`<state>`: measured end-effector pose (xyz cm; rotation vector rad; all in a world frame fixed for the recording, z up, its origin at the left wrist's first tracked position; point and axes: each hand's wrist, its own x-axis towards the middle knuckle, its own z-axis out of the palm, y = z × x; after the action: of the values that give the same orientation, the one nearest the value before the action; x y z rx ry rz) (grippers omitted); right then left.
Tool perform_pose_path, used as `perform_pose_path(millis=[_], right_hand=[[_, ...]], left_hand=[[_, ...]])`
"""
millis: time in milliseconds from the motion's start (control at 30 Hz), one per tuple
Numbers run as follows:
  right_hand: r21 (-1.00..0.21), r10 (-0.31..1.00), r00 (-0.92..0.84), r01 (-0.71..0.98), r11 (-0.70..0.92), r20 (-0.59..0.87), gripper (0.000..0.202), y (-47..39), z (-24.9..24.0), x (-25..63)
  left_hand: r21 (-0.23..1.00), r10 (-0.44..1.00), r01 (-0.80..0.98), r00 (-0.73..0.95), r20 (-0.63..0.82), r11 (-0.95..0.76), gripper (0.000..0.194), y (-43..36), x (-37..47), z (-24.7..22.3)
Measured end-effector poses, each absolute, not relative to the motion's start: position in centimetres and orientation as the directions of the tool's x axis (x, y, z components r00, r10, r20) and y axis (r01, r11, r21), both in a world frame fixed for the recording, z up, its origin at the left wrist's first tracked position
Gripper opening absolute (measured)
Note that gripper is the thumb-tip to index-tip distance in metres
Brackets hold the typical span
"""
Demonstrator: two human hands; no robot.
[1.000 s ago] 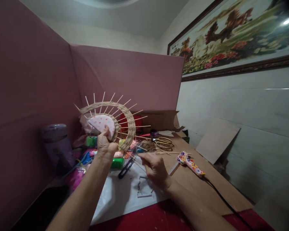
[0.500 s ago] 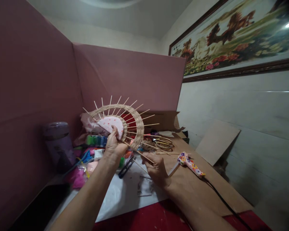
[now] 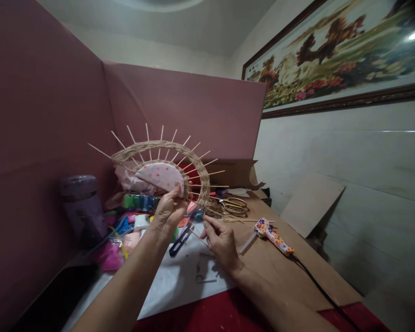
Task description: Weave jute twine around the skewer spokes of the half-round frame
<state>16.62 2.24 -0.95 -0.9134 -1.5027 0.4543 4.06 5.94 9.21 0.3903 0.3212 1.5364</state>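
My left hand (image 3: 170,210) grips a half-round woven fan (image 3: 203,182) by its lower right part, thumb lying on the front. A white panel with pinkish dots (image 3: 161,175) fills the fan's centre. Thin wooden sticks radiate from it through a band of tan twisted cord and stick out past the rim. Close to the band's lower right end, my right hand (image 3: 223,242) is closed in a pinch; what lies between its fingertips is too small to make out. Below the fan, dark-handled thread snips (image 3: 180,244) lie on a white sheet (image 3: 162,281).
Gold-handled scissors (image 3: 237,206) and loose sticks lie behind my right hand. A flower-patterned glue gun (image 3: 275,237) with a black cable rests on brown board (image 3: 280,281). Colourful clay packets (image 3: 141,222) and a purple tumbler (image 3: 83,212) stand left. Pink panels (image 3: 186,110) enclose the back and left.
The fan has turned to face me more and its left side has swung out leftward. My left hand has shifted right. My right fingertips have moved up to the band's end from a stick.
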Motion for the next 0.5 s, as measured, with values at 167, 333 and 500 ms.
perform_pose_path(millis=[167,333,500], right_hand=[[-0.791,0.803,0.071,0.240,0.562,0.592,0.029,1.5,-0.1,16.7],[-0.705,0.758,0.023,0.386,0.595,0.652,0.022,1.2,1.1,17.6],[-0.499,0.630,0.035,0.645,0.578,0.775,0.019,2.0,1.9,19.2]], left_hand=[[0.478,0.998,-0.878,0.034,0.050,0.006,0.022,6.1,4.0,8.8],[0.535,0.996,-0.844,0.078,0.041,0.044,0.018,6.6,3.6,8.1],[0.586,0.992,-0.808,0.112,0.062,0.054,0.012,6.9,3.4,7.7]])
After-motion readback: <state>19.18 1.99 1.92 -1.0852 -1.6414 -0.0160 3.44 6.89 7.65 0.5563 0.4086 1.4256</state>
